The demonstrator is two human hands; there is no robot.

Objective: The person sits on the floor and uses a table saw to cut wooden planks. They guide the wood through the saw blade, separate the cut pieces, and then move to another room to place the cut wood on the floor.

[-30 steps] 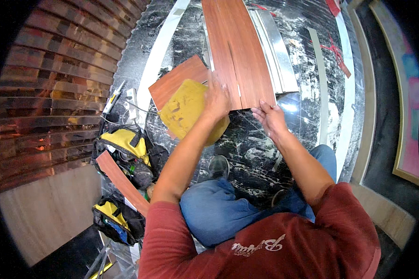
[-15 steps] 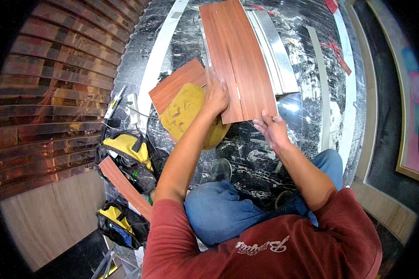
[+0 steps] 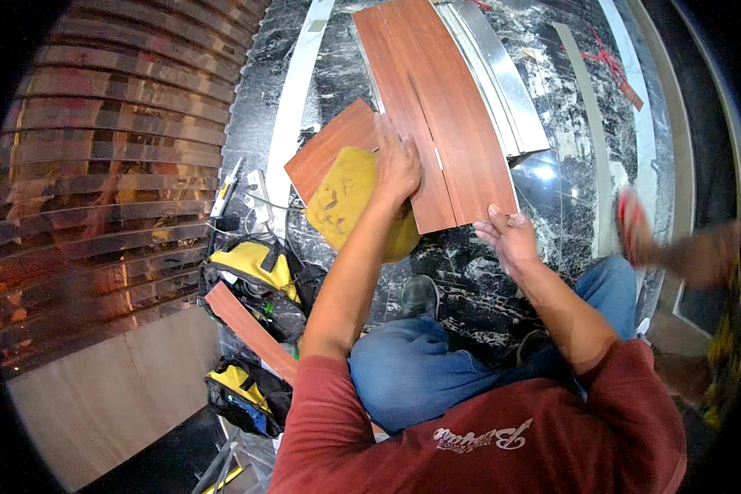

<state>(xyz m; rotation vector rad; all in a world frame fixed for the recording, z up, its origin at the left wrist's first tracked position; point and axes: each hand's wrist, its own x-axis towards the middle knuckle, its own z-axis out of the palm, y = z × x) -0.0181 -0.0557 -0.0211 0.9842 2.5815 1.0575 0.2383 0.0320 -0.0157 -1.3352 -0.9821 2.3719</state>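
Note:
A long reddish-brown wood-grain panel (image 3: 468,156) lies lengthwise in front of me, with a dark, partly open seam running along it. My left hand (image 3: 398,169) grips its left edge, fingers stretched along the side and the thumb over the face. At the near right corner, my right hand (image 3: 509,237) pinches the panel's end between thumb and fingers. Below my left forearm sits a scuffed yellow rounded object (image 3: 343,193) whose kind I cannot tell. A shorter wood-grain piece (image 3: 329,152) lies beyond it, partly covered.
Silvery metal strips (image 3: 502,90) lie right of the panel. Two black-and-yellow tool bags (image 3: 251,267) stand at left, a narrow wood-grain strip (image 3: 251,329) across them. Nearby are a power strip with a cord (image 3: 259,198) and a white tube (image 3: 227,191). Another person's blurred foot (image 3: 631,224) is at right.
The whole view has shifted, so the scene sits farther right. Another person's foot and leg have come in at the right. Both my hands keep their places on the panel.

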